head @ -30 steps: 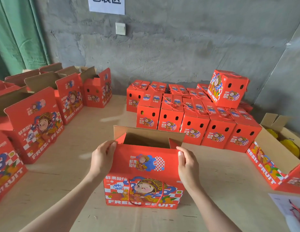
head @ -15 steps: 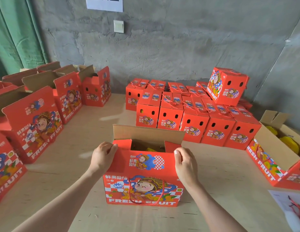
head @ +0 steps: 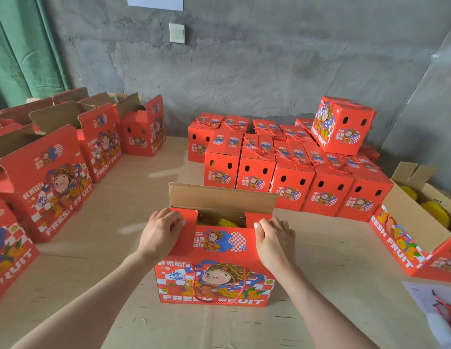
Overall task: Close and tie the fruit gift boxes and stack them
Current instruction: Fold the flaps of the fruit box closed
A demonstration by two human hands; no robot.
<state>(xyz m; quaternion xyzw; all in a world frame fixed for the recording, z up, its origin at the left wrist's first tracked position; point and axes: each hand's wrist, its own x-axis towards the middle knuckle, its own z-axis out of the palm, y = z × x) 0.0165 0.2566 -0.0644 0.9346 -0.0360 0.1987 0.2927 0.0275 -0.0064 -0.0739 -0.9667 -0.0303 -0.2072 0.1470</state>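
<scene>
A: Go, left edge first.
B: Green curtain (head: 23, 46) at 10 o'clock. Under it a row of open boxes (head: 50, 182), red, flaps up, running from 9 to 11 along the table (head: 118, 248).
A: Task box?
B: The gift box (head: 214, 280) is dead centre, towards 6 o'clock, upright on the table, print facing the camera. The top is not closed. The brown back flap (head: 222, 200) stands up at its 12 o'clock side.
A: Left hand?
B: The left hand (head: 160, 234) is on the box's 9 o'clock end, fingers curled over the small side flap and gripping the top edge.
A: Anything inside?
B: Yellow fruit (head: 227, 222) shows through the gap between the flaps. The red cord handle (head: 219, 295) hangs loose down the front.
A: Right hand?
B: The right hand (head: 276, 241) does the same at the 3 o'clock end, thumb on the front panel and fingers curled over the other side flap, gripping.
A: Further right?
B: A block of closed boxes (head: 290, 182) sits at 1 o'clock, cords tied on top, packed side by side. One tilted box (head: 343, 125) is on top of them at the back.
A: Far right?
B: At 3 o'clock a tipped box (head: 395, 240) lies on its side, open, with yellow fruit in it. A printed sheet (head: 436, 308) is at 4 o'clock.
A: Wall?
B: A switch (head: 177, 33) at 12 o'clock.
</scene>
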